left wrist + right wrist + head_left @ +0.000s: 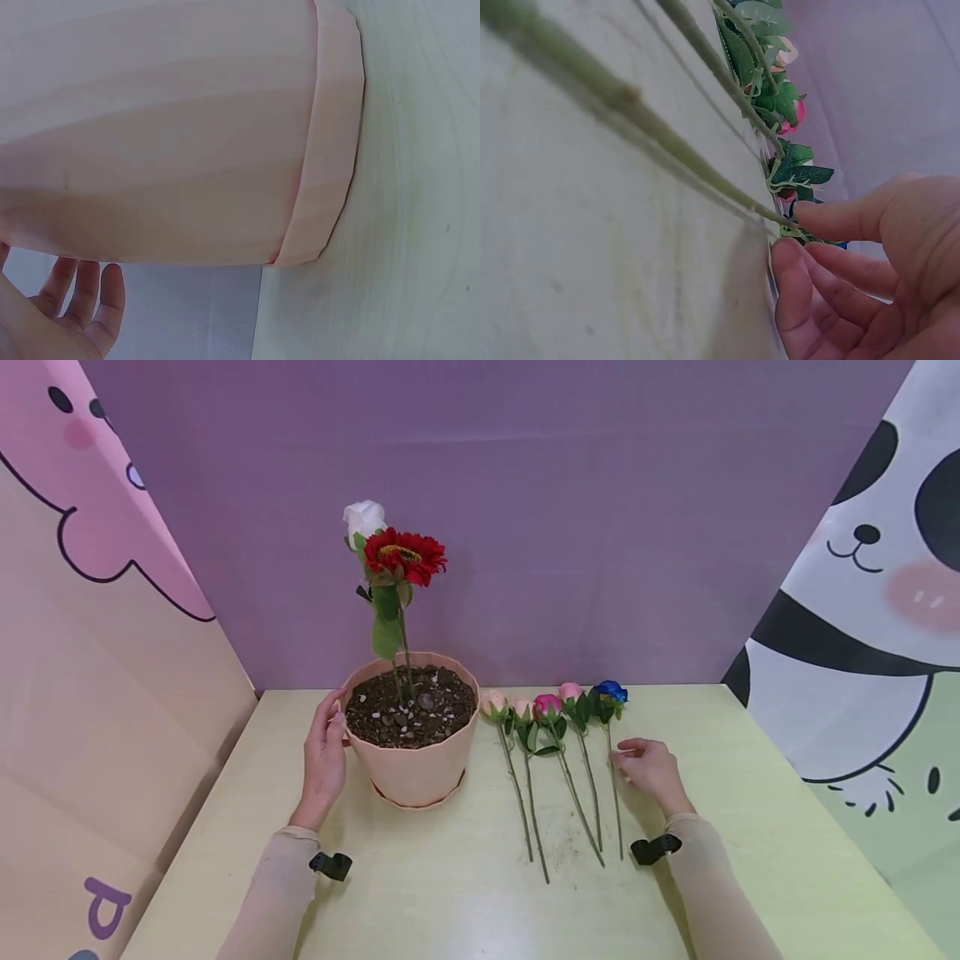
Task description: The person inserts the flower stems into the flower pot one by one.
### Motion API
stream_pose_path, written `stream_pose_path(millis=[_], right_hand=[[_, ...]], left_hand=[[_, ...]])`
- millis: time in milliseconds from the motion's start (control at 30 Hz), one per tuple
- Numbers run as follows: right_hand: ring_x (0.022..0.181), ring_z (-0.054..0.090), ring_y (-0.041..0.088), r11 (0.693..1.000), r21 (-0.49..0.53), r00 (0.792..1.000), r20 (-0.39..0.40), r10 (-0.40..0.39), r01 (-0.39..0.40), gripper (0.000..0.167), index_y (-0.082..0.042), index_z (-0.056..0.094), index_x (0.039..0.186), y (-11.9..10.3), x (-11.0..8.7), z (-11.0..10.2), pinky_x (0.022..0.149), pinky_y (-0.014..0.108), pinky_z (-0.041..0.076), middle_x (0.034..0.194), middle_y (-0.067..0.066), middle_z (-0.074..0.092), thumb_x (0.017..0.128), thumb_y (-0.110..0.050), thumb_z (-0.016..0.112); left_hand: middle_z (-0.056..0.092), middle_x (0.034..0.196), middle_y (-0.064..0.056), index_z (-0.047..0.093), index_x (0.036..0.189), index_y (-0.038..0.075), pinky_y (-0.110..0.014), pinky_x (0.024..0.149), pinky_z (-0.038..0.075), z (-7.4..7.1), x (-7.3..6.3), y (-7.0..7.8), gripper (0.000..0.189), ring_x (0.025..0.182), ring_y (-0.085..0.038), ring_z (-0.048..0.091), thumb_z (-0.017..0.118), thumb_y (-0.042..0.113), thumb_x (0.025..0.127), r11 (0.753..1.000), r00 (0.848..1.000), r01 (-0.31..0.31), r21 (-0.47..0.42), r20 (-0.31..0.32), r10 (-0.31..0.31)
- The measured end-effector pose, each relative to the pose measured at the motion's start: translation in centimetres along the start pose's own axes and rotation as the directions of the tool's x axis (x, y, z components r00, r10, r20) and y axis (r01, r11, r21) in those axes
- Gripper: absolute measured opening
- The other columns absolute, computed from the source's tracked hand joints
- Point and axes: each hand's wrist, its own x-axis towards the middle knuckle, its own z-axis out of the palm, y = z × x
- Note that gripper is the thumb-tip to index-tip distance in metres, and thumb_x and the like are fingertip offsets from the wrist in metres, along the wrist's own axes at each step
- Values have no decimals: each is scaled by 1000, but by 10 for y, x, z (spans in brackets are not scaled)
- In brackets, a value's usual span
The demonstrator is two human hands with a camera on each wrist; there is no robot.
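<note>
A pink flower pot point(408, 770) filled with dark soil stands left of centre, a red flower point(405, 555) and a white rose point(365, 520) upright in it. My left hand point(326, 752) rests against the pot's left side near the rim, its fingers loosely extended. In the left wrist view the fingers point(112, 300) lie along the pot wall point(165, 165). To the right lies a blue rose point(611, 692), flat on the table. My right hand point(651, 770) pinches its stem point(697, 169) between thumb and fingertips, close over the tabletop.
Beside the blue rose lie several other roses, including a hot pink rose point(547, 704) and a pale pink rose point(494, 702), stems toward me. The pot sits in a matching saucer point(420, 806). A purple backdrop point(540, 527) rises behind the table point(465, 910).
</note>
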Motion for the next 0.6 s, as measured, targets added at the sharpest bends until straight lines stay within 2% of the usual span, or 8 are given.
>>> stream_pose_path(millis=[167,367,600], right_hand=[[78,69,11,1000,8,1000,26,-10,10,44,10,64,134,2,-1,0,63,28,58,111,25,75,101,-19,70],[74,69,8,999,37,999,33,-2,0,46,10,63,134,6,0,4,62,27,56,109,23,78,100,-20,72],[69,68,6,994,108,999,40,6,-10,44,12,65,131,3,1,5,62,24,58,98,14,79,98,-15,73]], left_hand=[[45,165,-17,44,160,17,-34,94,50,1,0,-1,47,149,-38,44,32,26,116,1000,1000,-4,11,0,4],[46,163,-16,44,161,17,-36,96,49,1,-1,-1,47,148,-35,45,33,27,116,1000,1000,7,10,3,-7],[46,163,-16,44,161,16,-28,93,48,1,0,1,48,147,-36,45,33,26,116,1000,1000,-9,11,-1,9]])
